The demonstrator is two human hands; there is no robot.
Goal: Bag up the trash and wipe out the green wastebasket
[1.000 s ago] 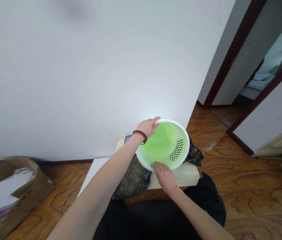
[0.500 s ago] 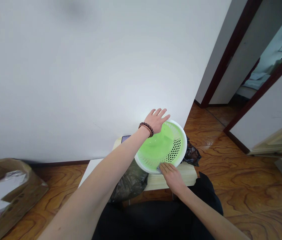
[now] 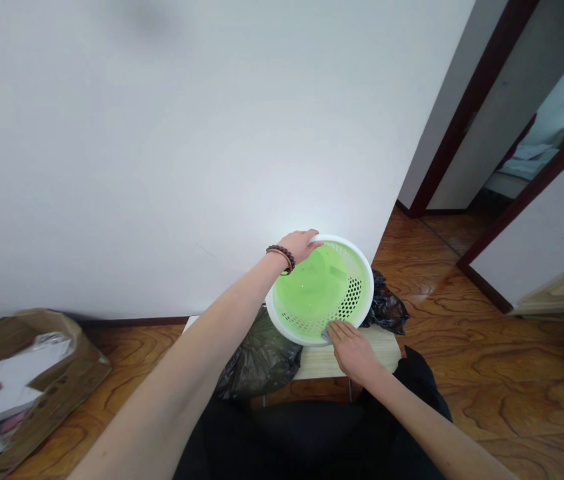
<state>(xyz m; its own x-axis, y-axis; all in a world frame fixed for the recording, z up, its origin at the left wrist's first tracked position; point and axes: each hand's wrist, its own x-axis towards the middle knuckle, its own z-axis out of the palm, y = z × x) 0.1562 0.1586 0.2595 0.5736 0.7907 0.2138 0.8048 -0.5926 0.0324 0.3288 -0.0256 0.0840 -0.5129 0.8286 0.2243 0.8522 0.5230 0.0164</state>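
Your left hand (image 3: 301,245), splayed moments ago, regrips colander (image 3: 312,287), likely steadying it; right hand (image 3: 352,350) pinches grey scrap (image 3: 327,335) at near rim.

The basket (image 3: 355,299) looks smooth plastic, the floor (image 3: 462,360) glossy wood.

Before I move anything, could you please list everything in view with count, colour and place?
Basket: 1, green and white, centre
Cloth, apparently: 1, greyish, basket's near edge
Bench: 1, pale, below basket
Dark bag: 1, grey-black, left of basket
Black bag: 1, black, right of basket
Carton: 1, brown, lower left
Papers: count unclear, white, in carton
Wall: 1, white, behind basket
Door frame: 1, dark red, upper right
Floor: 1, brown, lower right
Beaded bracelet: 1, dark, left wrist
Clothing: black, bottom centre
Left hand: 1, gripping basket's far edge
Right hand: 1, holding cloth
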